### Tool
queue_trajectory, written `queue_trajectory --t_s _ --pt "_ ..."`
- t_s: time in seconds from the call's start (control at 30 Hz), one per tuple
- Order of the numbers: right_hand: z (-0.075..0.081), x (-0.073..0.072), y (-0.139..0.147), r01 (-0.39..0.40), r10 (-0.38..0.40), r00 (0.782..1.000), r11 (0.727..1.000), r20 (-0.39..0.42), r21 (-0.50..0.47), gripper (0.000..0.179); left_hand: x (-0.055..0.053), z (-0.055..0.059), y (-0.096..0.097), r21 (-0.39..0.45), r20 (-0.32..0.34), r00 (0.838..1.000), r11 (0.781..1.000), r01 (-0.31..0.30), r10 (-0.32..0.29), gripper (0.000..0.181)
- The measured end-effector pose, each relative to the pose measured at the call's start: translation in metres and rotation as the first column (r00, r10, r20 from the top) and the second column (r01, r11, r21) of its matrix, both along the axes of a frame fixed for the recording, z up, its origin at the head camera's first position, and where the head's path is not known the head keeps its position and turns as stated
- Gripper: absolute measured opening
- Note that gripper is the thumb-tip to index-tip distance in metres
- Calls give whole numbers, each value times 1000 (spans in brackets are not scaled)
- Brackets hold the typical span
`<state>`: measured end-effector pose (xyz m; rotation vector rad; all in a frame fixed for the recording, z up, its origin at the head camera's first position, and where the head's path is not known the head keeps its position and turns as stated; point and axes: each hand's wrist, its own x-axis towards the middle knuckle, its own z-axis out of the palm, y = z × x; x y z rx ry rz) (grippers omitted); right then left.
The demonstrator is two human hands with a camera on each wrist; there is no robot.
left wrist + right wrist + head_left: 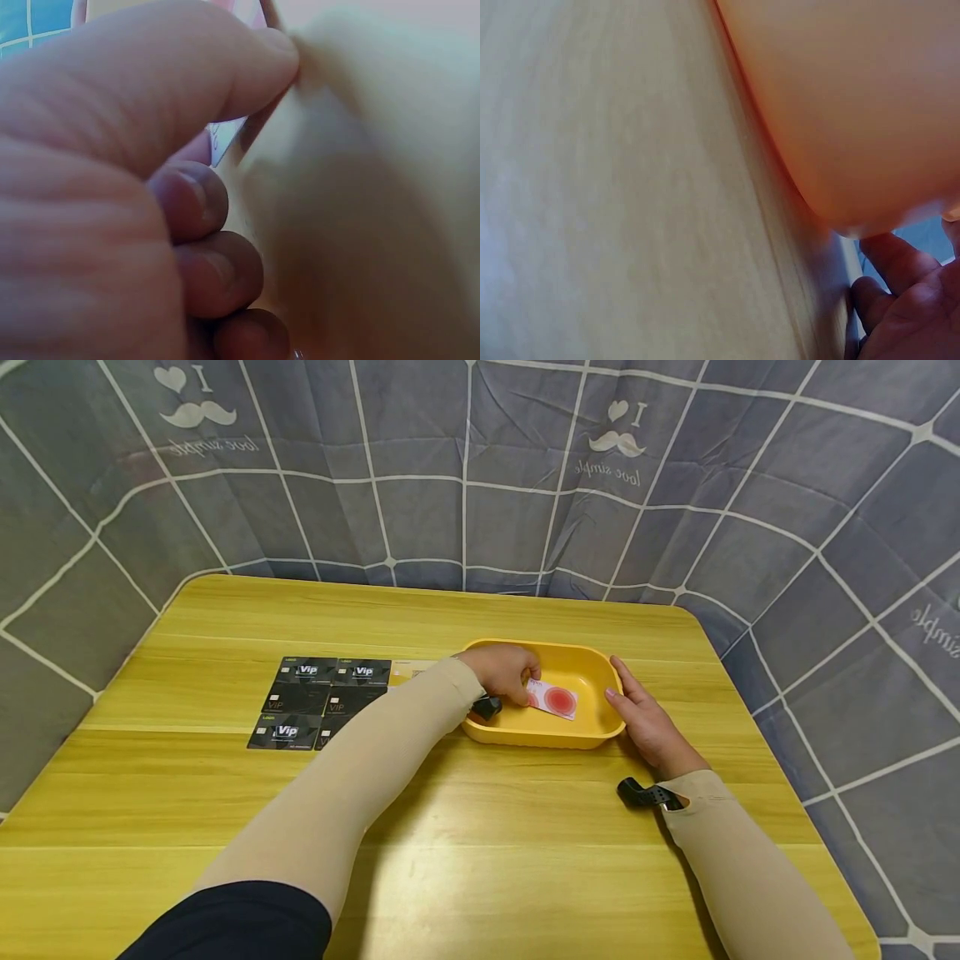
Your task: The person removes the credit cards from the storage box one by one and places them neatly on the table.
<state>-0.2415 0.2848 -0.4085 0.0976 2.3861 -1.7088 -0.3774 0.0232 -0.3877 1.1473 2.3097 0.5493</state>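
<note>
My left hand [504, 670] reaches into a yellow plastic bin [536, 741]. Between its thumb and index finger it pinches a small white card [560, 701] printed with red circles. The left wrist view has the thumb pressed over the card [219, 141], the other fingers curled beneath. My right hand [648, 724] holds the bin's right end, its thumb at the rim and its fingers along the outside wall. In the right wrist view the fingers touch the end of the bin [855, 120].
Black VIP cards [283, 732] lie in rows left of the bin, with a yellowish card [405, 670] beside them. My left forearm partly covers these cards. The wooden table [480, 877] meets a grey checked curtain [420, 518] at the back and sides.
</note>
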Motion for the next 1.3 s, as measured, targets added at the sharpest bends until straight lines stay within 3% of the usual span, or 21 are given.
queue_trajectory --t_s 0.3,0.73,1.3 --pt "-2 -1 1 2 -2 1000 1000 0 -4 68 0 2 0 20 -30 1000 1000 -2 3 51" --pt "-1 0 0 7 -7 1000 1000 -3 -17 71 -3 14 -3 93 6 1000 996 -13 12 46" --pt "1 2 -1 6 -6 1000 1000 8 12 73 -6 40 -18 155 -52 999 988 1 7 46"
